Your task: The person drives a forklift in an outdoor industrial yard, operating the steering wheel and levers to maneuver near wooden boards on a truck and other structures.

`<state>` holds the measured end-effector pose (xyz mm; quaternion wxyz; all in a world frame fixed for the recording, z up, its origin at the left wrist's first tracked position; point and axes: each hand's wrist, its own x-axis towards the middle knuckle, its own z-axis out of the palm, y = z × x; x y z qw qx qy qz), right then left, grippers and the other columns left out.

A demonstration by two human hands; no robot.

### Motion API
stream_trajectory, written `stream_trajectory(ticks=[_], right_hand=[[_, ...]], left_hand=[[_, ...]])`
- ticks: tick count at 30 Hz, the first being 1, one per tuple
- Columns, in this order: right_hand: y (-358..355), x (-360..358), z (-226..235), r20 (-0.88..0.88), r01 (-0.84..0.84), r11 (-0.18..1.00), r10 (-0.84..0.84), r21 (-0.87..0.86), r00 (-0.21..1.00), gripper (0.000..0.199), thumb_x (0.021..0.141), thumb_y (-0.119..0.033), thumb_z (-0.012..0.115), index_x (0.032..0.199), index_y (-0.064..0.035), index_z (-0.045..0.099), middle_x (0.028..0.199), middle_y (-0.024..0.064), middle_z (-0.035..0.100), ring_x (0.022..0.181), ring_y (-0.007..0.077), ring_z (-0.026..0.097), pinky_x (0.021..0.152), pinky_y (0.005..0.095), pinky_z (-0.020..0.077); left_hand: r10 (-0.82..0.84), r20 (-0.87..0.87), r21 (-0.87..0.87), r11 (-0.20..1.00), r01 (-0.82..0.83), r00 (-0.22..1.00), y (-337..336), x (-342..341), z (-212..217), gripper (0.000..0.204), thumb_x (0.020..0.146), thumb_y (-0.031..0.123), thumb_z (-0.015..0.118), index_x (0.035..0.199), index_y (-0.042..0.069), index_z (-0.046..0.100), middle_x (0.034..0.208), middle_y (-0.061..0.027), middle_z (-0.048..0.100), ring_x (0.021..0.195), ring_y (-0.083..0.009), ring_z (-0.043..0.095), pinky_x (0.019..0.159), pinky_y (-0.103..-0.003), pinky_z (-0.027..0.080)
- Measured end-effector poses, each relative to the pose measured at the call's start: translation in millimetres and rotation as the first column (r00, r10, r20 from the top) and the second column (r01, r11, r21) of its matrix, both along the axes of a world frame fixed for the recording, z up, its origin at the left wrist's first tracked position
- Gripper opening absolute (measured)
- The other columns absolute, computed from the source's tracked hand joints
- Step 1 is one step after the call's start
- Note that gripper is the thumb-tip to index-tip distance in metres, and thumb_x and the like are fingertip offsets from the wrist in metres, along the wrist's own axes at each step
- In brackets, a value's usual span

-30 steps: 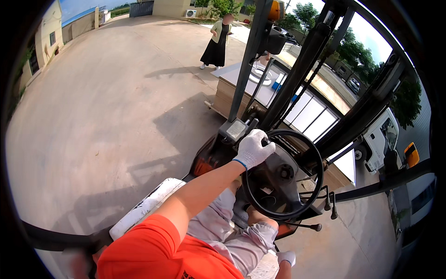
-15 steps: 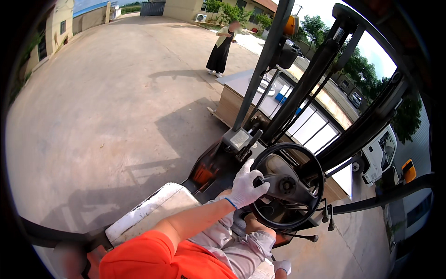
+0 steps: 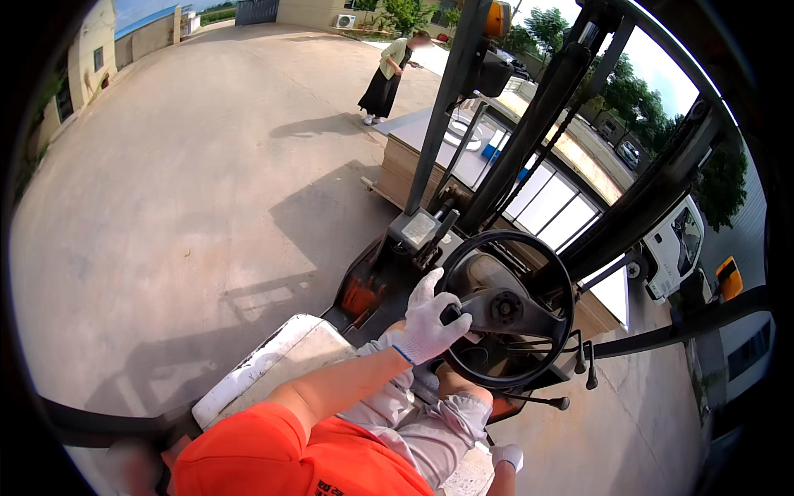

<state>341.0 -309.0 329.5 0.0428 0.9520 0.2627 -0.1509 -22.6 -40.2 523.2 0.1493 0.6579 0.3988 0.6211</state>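
Note:
My left hand [image 3: 430, 322], in a white knit glove, is closed round the black spinner knob [image 3: 450, 314] on the left side of the rim of the black steering wheel [image 3: 563, 347]. My right hand [image 3: 507, 455], gloved too, is low beside my right knee near the seat [image 3: 470, 475]; its fingers are hidden. To the right of the wheel stand control levers [image 3: 590, 364], with another black-knobbed lever [image 3: 552, 403] lower down, none of them touched. Ahead of the forklift mast [image 3: 529, 132] lies a stack of boards [image 3: 397, 169] with a white top.
A person [image 3: 385, 78] in a light jacket and long black skirt stands beside the stack's far left end. Concrete yard [image 3: 182, 215] stretches to the left. A white truck [image 3: 674, 252] stands at the right. Buildings and trees line the back.
The person by the stack has bent further forward, head lowered toward the boards. My view has shifted slightly. My left hand stays on the knob, which sits at about the same place on the wheel.

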Motion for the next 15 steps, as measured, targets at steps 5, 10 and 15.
stream_trajectory(ticks=[5,10,15], right_hand=[[-3.4,-1.0,8.1,-0.011,-0.027,1.0,0.027,0.007,1.0,0.052,0.071,-0.041,0.089,0.106,-0.0039,0.085,0.111,0.0239,0.081,0.107,0.0399,0.079,0.092,0.0464,0.0629],[-5.0,-0.8,15.7,-0.046,-0.052,0.998,0.05,-0.038,0.998,0.058,0.075,-0.049,0.089,0.111,-0.0041,0.085,0.116,0.0239,0.08,0.111,0.0407,0.078,0.095,0.047,0.0617],[-0.5,-8.5,27.2,-0.073,-0.024,0.999,0.022,-0.034,0.997,0.057,0.076,-0.051,0.085,0.111,-0.0059,0.085,0.117,0.0243,0.08,0.111,0.0408,0.078,0.095,0.0471,0.0617]], left_hand=[[0.014,0.032,-0.015,1.0,-0.013,0.999,-4.6,4.4,-0.3,0.029,0.079,0.03,0.088,0.097,0.01,0.077,0.157,-0.0379,0.049,0.145,-0.0505,0.051,0.121,-0.055,0.04],[0.008,0.052,-0.022,1.0,-0.007,0.999,-0.4,10.8,-4.5,0.031,0.078,0.033,0.088,0.098,0.012,0.078,0.156,-0.0369,0.051,0.144,-0.0512,0.051,0.122,-0.056,0.039],[-0.02,0.082,0.005,1.0,0.019,0.996,5.3,8.7,-6.1,0.031,0.077,0.026,0.09,0.1,0.009,0.078,0.157,-0.0384,0.05,0.143,-0.0502,0.054,0.12,-0.053,0.043]])
